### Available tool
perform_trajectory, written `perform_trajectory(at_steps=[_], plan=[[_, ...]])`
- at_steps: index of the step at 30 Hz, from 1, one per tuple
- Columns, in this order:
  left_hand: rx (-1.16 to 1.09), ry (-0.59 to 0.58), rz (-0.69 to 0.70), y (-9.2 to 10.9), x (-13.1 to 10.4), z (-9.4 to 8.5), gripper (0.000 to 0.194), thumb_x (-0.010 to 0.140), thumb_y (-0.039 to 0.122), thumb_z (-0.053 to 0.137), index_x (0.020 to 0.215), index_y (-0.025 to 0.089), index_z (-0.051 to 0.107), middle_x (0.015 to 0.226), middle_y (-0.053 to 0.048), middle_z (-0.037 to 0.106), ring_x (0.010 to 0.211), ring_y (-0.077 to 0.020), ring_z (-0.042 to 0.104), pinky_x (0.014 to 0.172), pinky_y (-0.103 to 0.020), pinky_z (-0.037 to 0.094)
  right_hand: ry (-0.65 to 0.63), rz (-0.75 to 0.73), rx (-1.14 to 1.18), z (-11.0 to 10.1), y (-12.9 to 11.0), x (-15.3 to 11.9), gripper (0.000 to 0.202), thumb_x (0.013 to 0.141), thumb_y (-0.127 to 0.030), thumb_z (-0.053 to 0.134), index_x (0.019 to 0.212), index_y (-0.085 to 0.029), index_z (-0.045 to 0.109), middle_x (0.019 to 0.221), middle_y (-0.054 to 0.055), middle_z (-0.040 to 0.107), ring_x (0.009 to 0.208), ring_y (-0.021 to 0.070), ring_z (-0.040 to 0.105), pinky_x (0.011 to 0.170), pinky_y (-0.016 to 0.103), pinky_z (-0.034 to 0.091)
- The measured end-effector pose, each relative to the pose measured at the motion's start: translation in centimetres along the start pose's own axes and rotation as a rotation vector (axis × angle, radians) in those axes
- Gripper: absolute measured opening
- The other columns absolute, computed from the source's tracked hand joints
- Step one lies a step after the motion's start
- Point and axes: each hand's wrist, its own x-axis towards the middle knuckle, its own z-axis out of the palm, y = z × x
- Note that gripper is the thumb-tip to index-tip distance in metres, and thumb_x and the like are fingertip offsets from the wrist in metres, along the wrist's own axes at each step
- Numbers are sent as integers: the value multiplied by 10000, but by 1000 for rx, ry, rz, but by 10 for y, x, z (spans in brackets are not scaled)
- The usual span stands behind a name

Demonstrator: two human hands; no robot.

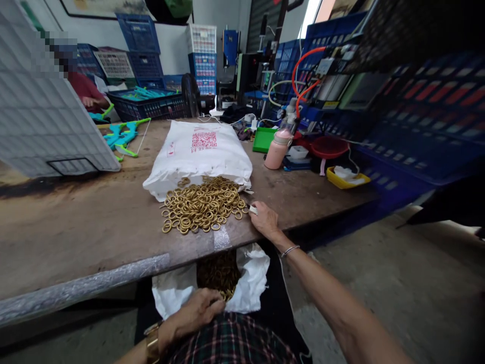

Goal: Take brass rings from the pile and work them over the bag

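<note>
Brass-coloured rings [204,202] lie in a loose heap on the table, spilling from the mouth of a white sack [200,146] with red print. At the right edge of the heap is my right hand [264,218], its fingers curled together, with a small white piece at the fingertips; whether that is held or wrapped on a finger is unclear. An open white bag [252,283] in my lap, below the table edge, holds more rings. My left hand [202,306] rests at its near rim, fingers bent and closed; anything inside them is hidden.
On the wooden table [113,222] stand a pink bottle [278,149], a green tray [264,139] and a yellow dish [346,178]. A white panel [53,106] rises at left, near turquoise plastic parts [123,136]. A person [89,93] sits beyond; blue crates [435,111] stand right.
</note>
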Motion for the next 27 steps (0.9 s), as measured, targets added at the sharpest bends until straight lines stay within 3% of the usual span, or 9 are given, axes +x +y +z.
perform_trajectory(at_steps=[3,6,12,17,19,22,25,27], plan=[[210,121,-9,4,-1,-2,190,809,283,406,802,181,566,807,-27,563,754,-159,499,671,-248,356,-63,7,-67,-1,-11,0,241,822,-373,442,994,-243,551,984,47,577,799,156,564,618,241,331],[270,186,13,13,-3,-6,217,792,284,445,926,183,582,918,-73,585,867,-201,517,749,-283,376,-95,47,-81,-2,-16,4,232,827,-362,423,982,-242,547,962,44,567,790,162,570,607,246,328],[10,214,151,46,0,-20,199,813,277,439,905,201,599,897,-31,615,815,-153,541,725,-240,390,-102,44,-115,2,-14,7,205,797,-280,428,957,-217,539,934,56,566,755,176,571,585,250,314],[-387,339,137,56,20,-26,242,827,332,411,860,157,575,670,-8,562,598,-110,505,564,-218,387,-36,41,-4,4,-7,4,203,802,-234,405,964,-188,519,777,56,596,669,172,560,570,252,313],[-601,447,65,57,28,-30,274,823,381,401,903,151,528,652,5,523,534,-91,480,496,-201,374,4,-23,124,6,-9,-4,195,795,-220,406,949,-179,518,730,49,600,656,175,558,581,256,338],[-781,581,-26,57,35,-40,345,791,458,425,972,166,451,661,21,500,477,-78,463,436,-188,373,19,-269,400,10,-27,-26,171,772,-195,427,911,-189,525,810,47,620,726,163,570,647,251,390],[-818,617,-40,54,35,-46,385,767,489,456,991,177,436,628,39,492,440,-70,449,411,-178,374,-54,-471,599,12,-54,-52,161,772,-178,427,890,-201,535,824,37,621,755,150,568,676,243,414],[-812,628,-32,50,32,-46,342,765,480,471,907,169,466,591,46,483,432,-62,440,416,-168,370,-123,-512,677,11,-71,-66,135,780,-177,426,853,-198,537,768,24,607,715,140,560,654,234,419]])
